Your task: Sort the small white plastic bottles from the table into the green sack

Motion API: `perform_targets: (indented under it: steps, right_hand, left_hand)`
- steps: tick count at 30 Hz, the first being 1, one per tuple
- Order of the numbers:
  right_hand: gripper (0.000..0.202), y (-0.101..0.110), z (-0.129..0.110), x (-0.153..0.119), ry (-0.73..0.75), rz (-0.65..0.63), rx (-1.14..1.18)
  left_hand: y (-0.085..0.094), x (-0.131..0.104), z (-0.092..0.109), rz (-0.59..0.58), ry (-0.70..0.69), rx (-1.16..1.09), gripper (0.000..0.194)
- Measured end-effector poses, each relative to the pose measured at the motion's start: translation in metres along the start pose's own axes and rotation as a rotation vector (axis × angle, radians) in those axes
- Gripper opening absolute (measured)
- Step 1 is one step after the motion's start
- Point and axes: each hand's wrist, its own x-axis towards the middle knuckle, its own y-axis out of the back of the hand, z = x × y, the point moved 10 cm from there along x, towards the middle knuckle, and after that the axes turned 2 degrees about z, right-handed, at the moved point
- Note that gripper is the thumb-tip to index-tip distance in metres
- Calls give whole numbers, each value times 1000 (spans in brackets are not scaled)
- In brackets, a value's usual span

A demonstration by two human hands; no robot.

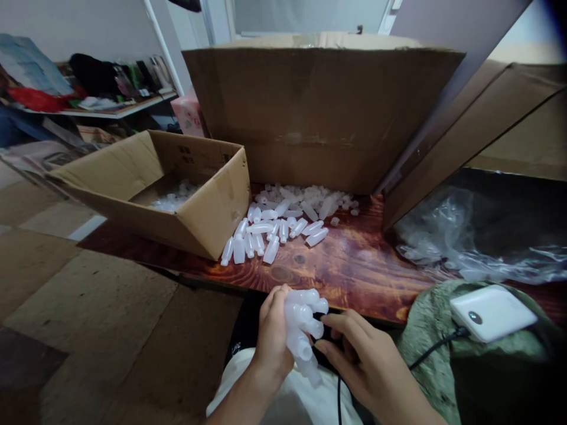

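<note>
My left hand (273, 333) is wrapped round a bunch of several translucent white plastic bottles (301, 324), their rounded necks pointing to the right. Close to the necks, on the right, is my right hand (354, 348), its thumb and index finger apart with a gap between them and nothing seen in it; its other fingers are curled under. Beyond my hands, a pile of similar bottles (270, 239) lies on the red-brown wooden table (349, 268). Small whitish caps or pieces (316, 195) are heaped behind them.
An open cardboard box (212, 206) with small clear pieces inside stands at the left. A large carton (301, 112) rises at the back. At the right is another box with clear plastic film (447, 224). A white power bank (494, 313) with a black cable rests on green cloth (432, 330).
</note>
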Motion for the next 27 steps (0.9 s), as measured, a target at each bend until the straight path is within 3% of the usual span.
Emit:
perform_targets:
  steps: [5,9,14,19,24,27]
  right_hand:
    - [23,16,1,1,1,110,-68]
    - [18,2,-8,4,74,12,-4]
    - [32,7,3,3,-15,166,-136]
    - [16,-4,-1,10,61,-22,-7]
    - [15,-6,-5,6,72,92,-91]
    - [17,-11,0,9,67,90,-21]
  left_hand:
    - [0,0,-3,13,39,6,36]
    - [-4,1,-8,-13,68,-59,37]
    - [-3,0,-15,4,112,-23,37]
    - [-5,5,-11,-4,100,-72,38]
    - [-4,9,-8,19,57,-65,34]
    - [-3,11,-11,9,76,-57,33]
